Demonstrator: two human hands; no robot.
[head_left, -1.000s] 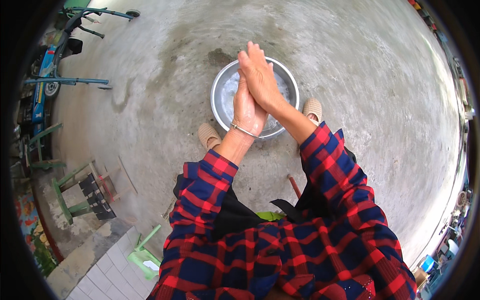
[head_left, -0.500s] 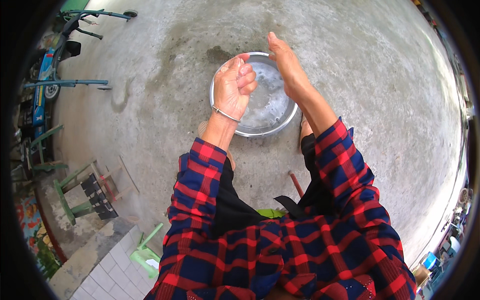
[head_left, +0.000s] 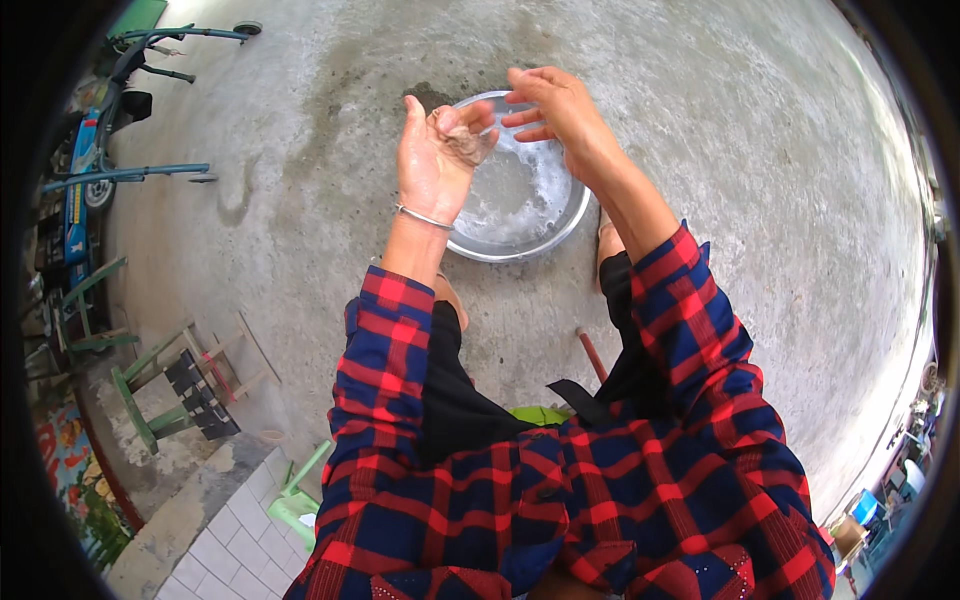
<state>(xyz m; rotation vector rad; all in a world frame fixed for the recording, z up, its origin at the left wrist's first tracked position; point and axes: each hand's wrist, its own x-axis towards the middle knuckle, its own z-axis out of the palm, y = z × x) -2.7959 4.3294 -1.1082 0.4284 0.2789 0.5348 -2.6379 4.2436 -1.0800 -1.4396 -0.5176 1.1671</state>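
Note:
My left hand (head_left: 432, 165) is raised above the left side of a round metal basin (head_left: 578, 212), palm turned up and thumb stretched out. Against its curled fingers lies a small grey-brown wad (head_left: 463, 145); its kind is too blurred to tell. A thin bracelet (head_left: 425, 217) circles the left wrist. Over the basin's right side hovers my right hand (head_left: 565, 115), fingers apart and holding nothing. The two hands face each other without touching. Cloudy water with white foam (head_left: 535, 215) fills the basin, which sits on the concrete floor between my feet.
Concrete floor (head_left: 740, 200) surrounds the basin, with damp patches behind it. At the left stand a blue-framed wheeled thing (head_left: 130, 172) and green wooden stools (head_left: 150, 400). A light green plastic chair (head_left: 295, 505) is near the lower left. Assorted items (head_left: 865, 510) line the right edge.
My left hand has uncurled from a fist and moved slightly left, showing the wad. My right hand's fingers have spread and turned toward the left hand.

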